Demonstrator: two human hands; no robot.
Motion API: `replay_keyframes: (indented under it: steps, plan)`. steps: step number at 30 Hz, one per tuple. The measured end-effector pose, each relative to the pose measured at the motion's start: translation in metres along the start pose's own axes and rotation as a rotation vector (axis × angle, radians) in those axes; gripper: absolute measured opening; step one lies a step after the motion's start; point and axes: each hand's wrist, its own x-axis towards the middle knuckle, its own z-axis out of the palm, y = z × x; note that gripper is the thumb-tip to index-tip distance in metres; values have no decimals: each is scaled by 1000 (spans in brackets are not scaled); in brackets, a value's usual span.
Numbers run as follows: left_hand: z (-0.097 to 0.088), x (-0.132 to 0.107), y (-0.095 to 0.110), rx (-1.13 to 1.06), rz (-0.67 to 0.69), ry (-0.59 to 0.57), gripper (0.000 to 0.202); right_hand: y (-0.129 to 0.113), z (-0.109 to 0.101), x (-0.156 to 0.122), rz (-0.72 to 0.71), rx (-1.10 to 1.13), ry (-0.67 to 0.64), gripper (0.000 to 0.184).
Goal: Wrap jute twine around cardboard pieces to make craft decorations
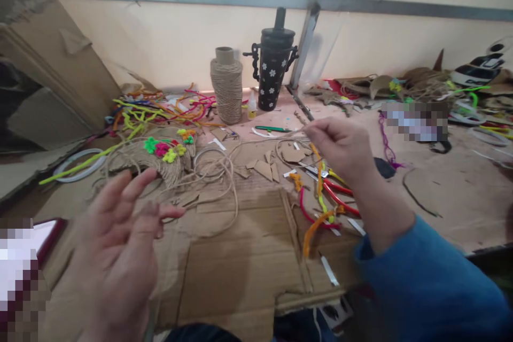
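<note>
Brown twine point(236, 195) is pinched between the thumb and bent forefinger of the right hand point(340, 147), the other fingers curled in and the wrist leading back to a blue sleeve point(425, 278). From that pinch the strand runs toward nine o'clock and falls into loose loops over the worktop. The left hand point(124, 240), blurred, is palm up with its fingers spread apart; whether any strand touches it, I cannot tell.

At one o'clock from the left hand lies a curved, twine-wrapped piece point(176, 171), topped with small fuzzy flowers point(162, 150) in green, pink, yellow and orange. A white ring point(78, 164) sits at eleven o'clock from the same hand, with a yellow-green fuzzy stem crossing it. At three o'clock a flat cardboard sheet point(232, 272) covers the near part of the worktop.

Taken from the right hand's pinch, red-handled scissors point(342, 192) lie at five o'clock, partly behind the forearm, and orange, yellow and pink fuzzy stems point(316, 230) at six. A green cutter point(272, 129) is just beside the fingertips at nine. Farther off, the spool of twine point(226, 88) stands upright at ten and a black flowered tumbler point(274, 72) at eleven, a little bottle point(251, 107) between them.
</note>
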Motion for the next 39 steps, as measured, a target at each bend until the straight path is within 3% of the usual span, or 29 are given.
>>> replay_keyframes:
  steps: [1, 4, 6, 7, 8, 11, 12, 14, 17, 19, 21, 23, 25, 26, 29, 34, 36, 39]
  plan:
    - [3, -4, 1, 3, 14, -106, 41, -15, 8, -8, -92, 0, -92, 19]
    - [4, -14, -3, 61, 96, -578, 41, -54, 31, -33, -494, -11, -381, 23]
    - [1, -17, -5, 113, 168, -776, 27, -65, 37, -40, -618, 16, -484, 26]
    - [0, -17, -6, 133, 182, -769, 18, -64, 36, -40, -613, 41, -499, 27]
    - [-1, -16, -7, 135, 167, -687, 12, -59, 33, -37, -567, 67, -500, 26]
    - [-1, -8, -6, -63, 3, -186, 16, -23, 18, -16, -275, 71, -364, 20]
    - [0, -4, -5, -197, -33, -42, 16, -8, 13, -9, -147, 61, -230, 19]
    - [3, 2, -4, -353, -51, 106, 15, 16, 7, 3, 40, 75, -109, 20]
    - [5, 2, -2, -291, -93, 78, 5, 26, 10, 7, 92, 66, -73, 20]
    - [4, -3, -2, -164, -102, -41, 19, 11, 20, -1, 7, 41, -106, 15]
    - [2, -10, -3, -38, -48, -238, 30, -14, 33, -16, -147, 35, -193, 13]
    - [2, -15, -5, 61, 47, -504, 38, -41, 44, -33, -347, 51, -365, 17]
    - [3, -15, -6, 138, 149, -710, 33, -60, 51, -45, -528, 66, -512, 23]
    - [3, -14, -6, 175, 198, -749, 23, -63, 51, -47, -567, 77, -555, 25]
    - [3, -10, -5, 286, 287, -648, 15, -50, 43, -37, -479, 106, -570, 23]
    - [-7, -8, -5, 352, 124, -150, 24, 6, 14, 1, -115, 96, -273, 17]
    - [-11, -7, -9, 275, 81, -70, 32, 17, 6, 8, -66, 92, -188, 19]
    - [-11, -1, -17, 312, 43, -31, 34, 17, 5, 7, -75, 88, -175, 20]
